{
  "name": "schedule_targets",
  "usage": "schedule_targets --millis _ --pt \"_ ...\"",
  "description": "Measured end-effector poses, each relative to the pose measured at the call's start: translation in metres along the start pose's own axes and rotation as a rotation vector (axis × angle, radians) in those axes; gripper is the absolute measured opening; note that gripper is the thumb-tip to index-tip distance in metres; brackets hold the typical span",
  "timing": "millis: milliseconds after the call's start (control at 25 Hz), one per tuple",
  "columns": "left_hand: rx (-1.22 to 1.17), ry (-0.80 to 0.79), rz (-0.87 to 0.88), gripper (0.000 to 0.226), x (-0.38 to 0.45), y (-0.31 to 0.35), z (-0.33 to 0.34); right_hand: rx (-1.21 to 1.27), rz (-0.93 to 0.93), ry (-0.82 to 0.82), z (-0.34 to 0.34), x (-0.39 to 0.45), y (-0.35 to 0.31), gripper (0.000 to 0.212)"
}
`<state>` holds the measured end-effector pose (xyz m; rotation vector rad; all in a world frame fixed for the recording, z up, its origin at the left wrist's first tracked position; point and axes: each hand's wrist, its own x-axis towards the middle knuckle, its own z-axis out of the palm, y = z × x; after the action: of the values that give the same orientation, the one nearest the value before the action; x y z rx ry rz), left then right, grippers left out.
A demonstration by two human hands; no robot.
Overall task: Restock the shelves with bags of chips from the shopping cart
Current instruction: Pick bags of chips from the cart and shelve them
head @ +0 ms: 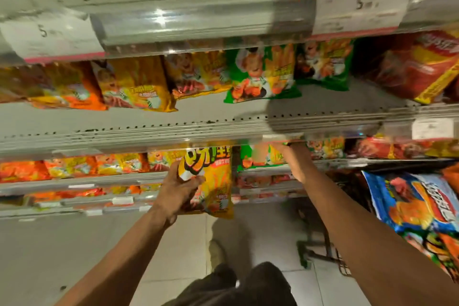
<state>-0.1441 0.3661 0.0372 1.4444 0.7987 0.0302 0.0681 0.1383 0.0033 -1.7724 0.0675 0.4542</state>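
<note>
The left hand [179, 191] grips a yellow chip bag [211, 181] by its left edge, holding it upright just below the middle shelf [124, 129]. To the right of that bag, the right hand [296, 159] reaches under the same shelf's front lip — its fingers are hidden there — against a green bag [260, 156]. On top of the middle shelf lie orange, yellow and green bags. Far right of the yellow bag, blue bags [417, 206] fill the shopping cart [320, 253].

Price tags [360, 7], tiled floor [49, 251]
</note>
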Motion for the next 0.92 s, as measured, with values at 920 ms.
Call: schedule_targets --millis 920 --pt "-0.341 0.165 0.024 0.036 -0.048 -0.028 0.034 0.085 0.1 0.117 -0.004 0.019 0.019 0.036"
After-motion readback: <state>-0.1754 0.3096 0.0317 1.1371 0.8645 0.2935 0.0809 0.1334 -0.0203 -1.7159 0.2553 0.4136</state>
